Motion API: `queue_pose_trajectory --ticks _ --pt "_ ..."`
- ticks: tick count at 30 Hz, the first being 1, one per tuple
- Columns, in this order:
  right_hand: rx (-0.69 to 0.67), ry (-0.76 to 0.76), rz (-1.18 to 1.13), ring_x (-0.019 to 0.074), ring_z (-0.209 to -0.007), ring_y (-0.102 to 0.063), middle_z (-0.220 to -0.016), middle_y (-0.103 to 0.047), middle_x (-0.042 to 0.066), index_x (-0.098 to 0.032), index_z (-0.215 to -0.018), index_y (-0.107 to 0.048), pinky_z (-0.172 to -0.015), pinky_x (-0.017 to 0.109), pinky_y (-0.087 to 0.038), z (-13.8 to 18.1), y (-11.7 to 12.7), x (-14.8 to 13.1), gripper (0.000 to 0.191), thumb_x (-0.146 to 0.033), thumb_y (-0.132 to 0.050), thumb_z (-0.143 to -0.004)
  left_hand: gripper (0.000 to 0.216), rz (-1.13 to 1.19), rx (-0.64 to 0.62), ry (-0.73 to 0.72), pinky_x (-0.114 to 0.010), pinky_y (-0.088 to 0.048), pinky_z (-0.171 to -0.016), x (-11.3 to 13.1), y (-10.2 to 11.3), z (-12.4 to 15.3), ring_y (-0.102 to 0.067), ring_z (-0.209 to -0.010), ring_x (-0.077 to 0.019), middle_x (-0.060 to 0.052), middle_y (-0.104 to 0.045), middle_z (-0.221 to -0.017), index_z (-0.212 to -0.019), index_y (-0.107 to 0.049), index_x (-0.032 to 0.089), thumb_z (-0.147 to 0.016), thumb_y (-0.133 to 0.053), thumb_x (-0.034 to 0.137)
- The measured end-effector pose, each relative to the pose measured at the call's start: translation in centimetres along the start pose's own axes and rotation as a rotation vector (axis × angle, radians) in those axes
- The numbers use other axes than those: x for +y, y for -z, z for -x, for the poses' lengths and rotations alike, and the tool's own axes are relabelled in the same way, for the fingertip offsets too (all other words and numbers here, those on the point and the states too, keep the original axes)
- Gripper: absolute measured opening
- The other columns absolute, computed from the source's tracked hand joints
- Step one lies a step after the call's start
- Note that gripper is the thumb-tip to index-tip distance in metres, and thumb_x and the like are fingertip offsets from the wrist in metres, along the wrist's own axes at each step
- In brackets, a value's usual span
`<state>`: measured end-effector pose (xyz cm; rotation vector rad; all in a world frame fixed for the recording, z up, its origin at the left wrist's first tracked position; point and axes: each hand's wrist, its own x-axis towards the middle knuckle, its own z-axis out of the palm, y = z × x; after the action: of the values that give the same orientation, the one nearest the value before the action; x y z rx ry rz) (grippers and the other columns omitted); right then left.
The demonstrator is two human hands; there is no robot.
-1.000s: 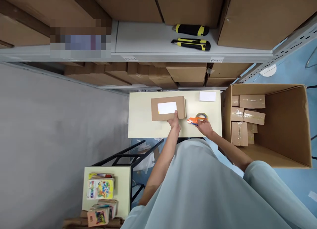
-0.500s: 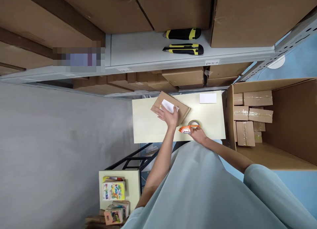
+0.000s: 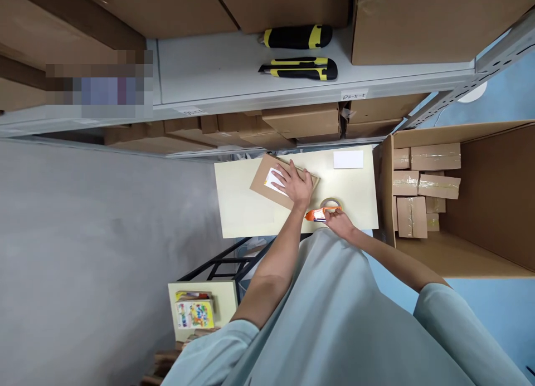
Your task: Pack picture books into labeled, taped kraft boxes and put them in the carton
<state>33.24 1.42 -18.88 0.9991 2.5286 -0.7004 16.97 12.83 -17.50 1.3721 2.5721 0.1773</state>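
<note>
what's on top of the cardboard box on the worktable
A white label shows on the box, and the left hand lies spread across it. The cardboard and label portions beneath that hand are covered.

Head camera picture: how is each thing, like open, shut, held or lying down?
Left hand: open, fingers spread over the labelled box
Labelled box: lying slantwise on the table, partly covered
Right hand: closed around the tape dispenser
Tape dispenser: held
White paper: lying flat
Big carton: open, with parcels inside
Parcels: taped
Two cutters: lying side by side on the shelf
Yellow-and-white book: closed, cover up
</note>
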Motion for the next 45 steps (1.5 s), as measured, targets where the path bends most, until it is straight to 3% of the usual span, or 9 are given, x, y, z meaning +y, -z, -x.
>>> queue_pose_trajectory --ticks 6,13,20,28,33,37,40,43,45 --pt "-0.053 -0.030 0.014 0.0274 -0.098 -0.080 -0.103 -0.082 0.019 -0.004 -0.138 -0.057 -0.102 0.037 -0.051 2.9 0.4 1.0 0.034 -0.009 -0.052 -0.104 0.074 0.007 -0.009 0.036 -0.074 -0.004 -0.132 1.0 -0.2 1.2 0.001 -0.171 -0.0418 -0.014 -0.008 -0.185 -0.173 -0.037 0.024 -0.105 -0.051 0.048" --pt "-0.109 -0.086 0.026 0.0285 -0.102 -0.081 -0.104 -0.083 0.020 -0.008 -0.127 -0.062 -0.102 0.037 -0.052 6.8 0.4 3.1 0.033 -0.037 -0.055 -0.113 0.071 -0.003 -0.023 -0.030 -0.066 -0.003 -0.135 1.6 -0.2 2.8 -0.002 -0.172 -0.0388 -0.011 -0.009 -0.186 -0.171 -0.042 0.025 -0.103 -0.053 0.043" --pt "-0.107 -0.076 0.038 0.0296 -0.102 -0.081 -0.101 -0.083 0.020 -0.009 -0.125 -0.063 -0.100 0.037 -0.053 9.2 0.6 3.7 0.035 -0.041 -0.055 -0.112 0.074 0.046 -0.083 -0.080 -0.066 0.001 -0.136 1.5 0.0 5.0 0.000 -0.172 -0.0397 -0.010 -0.007 -0.185 -0.171 -0.041 0.023 -0.101 -0.056 0.041" --pt "-0.127 -0.138 0.126 0.0342 -0.101 -0.078 -0.106 -0.082 0.023 -0.007 -0.126 -0.066 -0.096 0.040 -0.051 16.4 1.9 11.7 0.037 -0.038 -0.052 -0.113 0.075 0.074 -0.161 -0.182 -0.069 0.004 -0.135 0.8 0.8 6.0 0.003 -0.172 -0.0395 -0.010 -0.006 -0.185 -0.172 -0.040 0.023 -0.100 -0.057 0.037" --pt "-0.095 -0.093 0.184 0.0341 -0.107 -0.076 -0.107 -0.081 0.025 -0.002 -0.132 -0.064 -0.098 0.039 -0.048 11.2 4.2 13.5 0.042 -0.038 -0.054 -0.112 0.078 0.077 -0.212 -0.368 -0.065 0.006 -0.136 -1.1 1.0 7.5 0.006 -0.172 -0.0370 -0.010 -0.008 -0.185 -0.171 -0.039 0.020 -0.098 -0.058 0.037" --pt "-0.079 0.010 0.224 0.0326 -0.108 -0.076 -0.113 -0.081 0.025 0.001 -0.135 -0.062 -0.109 0.042 -0.042 4.8 4.8 12.4 0.039 -0.028 -0.050 -0.112 0.084 0.052 -0.293 -0.542 -0.060 0.004 -0.138 -3.3 1.0 8.2 0.006 -0.172 -0.0351 -0.012 -0.014 -0.185 -0.172 -0.036 0.014 -0.095 -0.060 0.039" --pt "-0.051 0.088 0.227 0.0316 -0.106 -0.076 -0.112 -0.081 0.025 0.001 -0.131 -0.064 -0.112 0.043 -0.039 2.4 4.2 11.4 0.034 -0.019 -0.046 -0.110 0.087 0.069 -0.330 -0.618 -0.055 -0.002 -0.140 -4.8 1.0 8.0 0.003 -0.172 -0.0324 -0.015 -0.016 -0.184 -0.173 -0.032 0.010 -0.096 -0.057 0.040" --pt "-0.038 0.101 0.202 0.0319 -0.103 -0.076 -0.109 -0.081 0.025 0.002 -0.131 -0.063 -0.108 0.044 -0.041 1.9 3.0 10.4 0.034 -0.017 -0.045 -0.109 0.087 0.103 -0.312 -0.570 -0.052 -0.007 -0.140 -5.9 1.5 7.5 -0.002 -0.173 -0.0301 -0.018 -0.016 -0.184 -0.174 -0.026 0.008 -0.101 -0.052 0.046" --pt "-0.040 0.092 0.193 0.0323 -0.100 -0.077 -0.107 -0.081 0.025 0.004 -0.135 -0.060 -0.106 0.044 -0.042 1.9 2.1 9.7 0.036 -0.017 -0.045 -0.109 0.088 0.094 -0.220 -0.353 -0.057 -0.006 -0.139 -6.7 1.9 7.0 0.001 -0.173 -0.0329 -0.021 -0.011 -0.184 -0.174 -0.022 0.007 -0.104 -0.049 0.053"
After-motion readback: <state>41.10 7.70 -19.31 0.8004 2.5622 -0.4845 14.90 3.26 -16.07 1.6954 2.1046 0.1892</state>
